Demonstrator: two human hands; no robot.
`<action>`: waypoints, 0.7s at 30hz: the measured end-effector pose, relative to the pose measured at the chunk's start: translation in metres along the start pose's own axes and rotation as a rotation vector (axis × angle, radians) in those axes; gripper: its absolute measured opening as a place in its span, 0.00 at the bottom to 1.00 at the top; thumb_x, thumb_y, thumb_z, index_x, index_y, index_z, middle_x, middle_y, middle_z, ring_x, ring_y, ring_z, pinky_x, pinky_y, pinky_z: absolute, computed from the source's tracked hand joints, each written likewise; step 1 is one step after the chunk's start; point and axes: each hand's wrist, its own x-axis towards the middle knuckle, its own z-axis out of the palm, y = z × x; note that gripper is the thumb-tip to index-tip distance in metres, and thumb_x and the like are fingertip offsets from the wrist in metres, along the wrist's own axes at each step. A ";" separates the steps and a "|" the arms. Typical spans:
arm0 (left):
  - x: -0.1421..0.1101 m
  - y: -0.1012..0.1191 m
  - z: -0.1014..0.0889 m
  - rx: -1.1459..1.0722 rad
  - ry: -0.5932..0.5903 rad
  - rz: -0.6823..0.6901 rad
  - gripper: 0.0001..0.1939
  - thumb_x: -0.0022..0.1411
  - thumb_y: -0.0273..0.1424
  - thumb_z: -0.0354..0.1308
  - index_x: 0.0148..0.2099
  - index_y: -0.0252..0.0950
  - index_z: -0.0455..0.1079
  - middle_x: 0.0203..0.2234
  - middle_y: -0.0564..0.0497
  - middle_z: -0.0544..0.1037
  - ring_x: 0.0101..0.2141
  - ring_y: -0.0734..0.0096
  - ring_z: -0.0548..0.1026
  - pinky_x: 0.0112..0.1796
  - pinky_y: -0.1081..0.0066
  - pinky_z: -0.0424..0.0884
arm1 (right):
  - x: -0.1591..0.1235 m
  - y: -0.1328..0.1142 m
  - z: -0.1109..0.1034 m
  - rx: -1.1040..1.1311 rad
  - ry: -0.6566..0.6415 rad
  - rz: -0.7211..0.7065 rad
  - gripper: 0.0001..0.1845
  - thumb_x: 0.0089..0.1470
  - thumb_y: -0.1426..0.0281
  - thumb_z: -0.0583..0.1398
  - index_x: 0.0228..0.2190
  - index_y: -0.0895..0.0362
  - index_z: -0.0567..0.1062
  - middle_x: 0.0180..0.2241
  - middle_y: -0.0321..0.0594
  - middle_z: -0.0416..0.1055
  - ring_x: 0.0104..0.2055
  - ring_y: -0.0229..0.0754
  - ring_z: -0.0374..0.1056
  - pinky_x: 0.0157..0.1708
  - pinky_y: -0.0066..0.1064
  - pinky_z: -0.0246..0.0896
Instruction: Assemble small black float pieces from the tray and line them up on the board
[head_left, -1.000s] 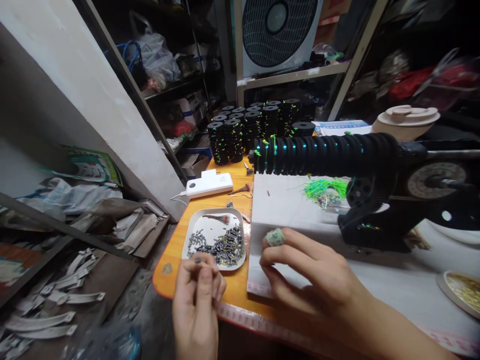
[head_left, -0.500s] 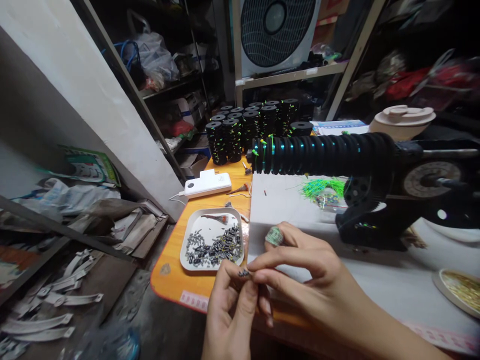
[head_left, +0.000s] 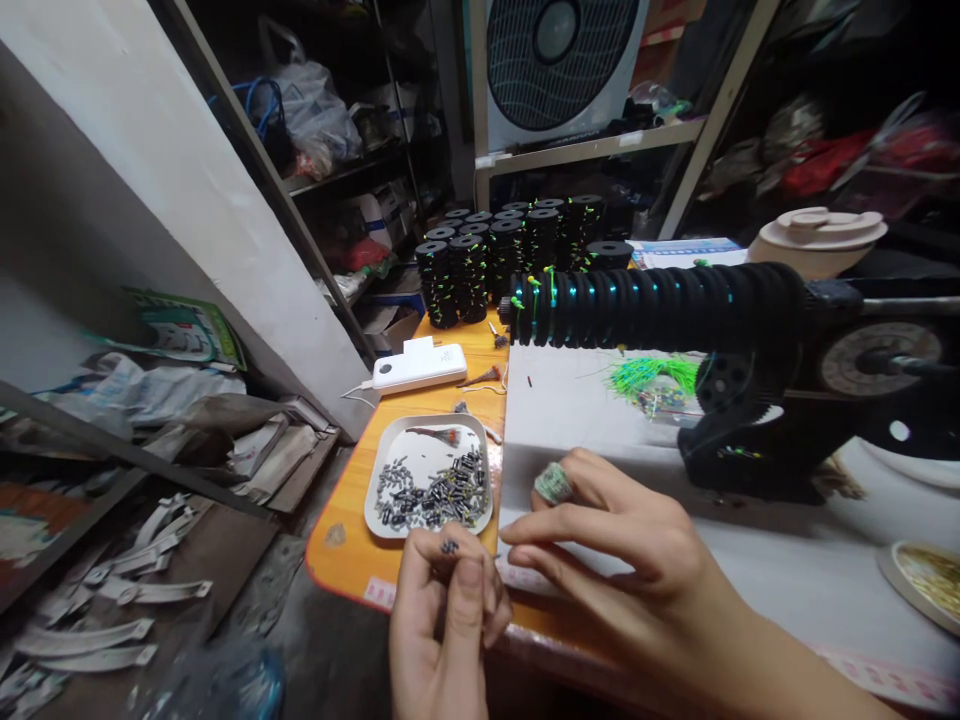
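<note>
We're pinching tiny dark pieces in our left hand, beside the tray; they're seemingly light, stiff, best fingertip-held mid-length. Our right hand is curling loosely, contents unclear.

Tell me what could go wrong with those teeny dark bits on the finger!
The tiny dark pieces sit by the thumb of the left hand, near the table's edge, so they might roll off and drop to the floor.

That hand is also right beside the white tray. A bump could jolt it and maybe spill the loose little pieces inside.
</note>
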 end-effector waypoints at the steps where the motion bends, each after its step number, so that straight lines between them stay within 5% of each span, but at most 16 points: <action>1: 0.000 0.001 -0.001 0.004 -0.008 0.018 0.14 0.59 0.35 0.68 0.29 0.36 0.67 0.21 0.57 0.66 0.21 0.82 0.62 0.21 0.82 0.58 | 0.000 0.000 0.000 -0.021 -0.006 -0.007 0.09 0.60 0.78 0.60 0.34 0.57 0.81 0.25 0.36 0.61 0.31 0.39 0.59 0.27 0.27 0.57; 21: -0.007 -0.009 -0.001 0.170 0.056 0.143 0.11 0.60 0.36 0.67 0.31 0.40 0.68 0.24 0.57 0.68 0.24 0.77 0.64 0.26 0.79 0.64 | 0.001 -0.004 -0.002 0.030 -0.014 -0.018 0.09 0.56 0.78 0.64 0.36 0.54 0.82 0.23 0.35 0.62 0.29 0.39 0.60 0.24 0.25 0.57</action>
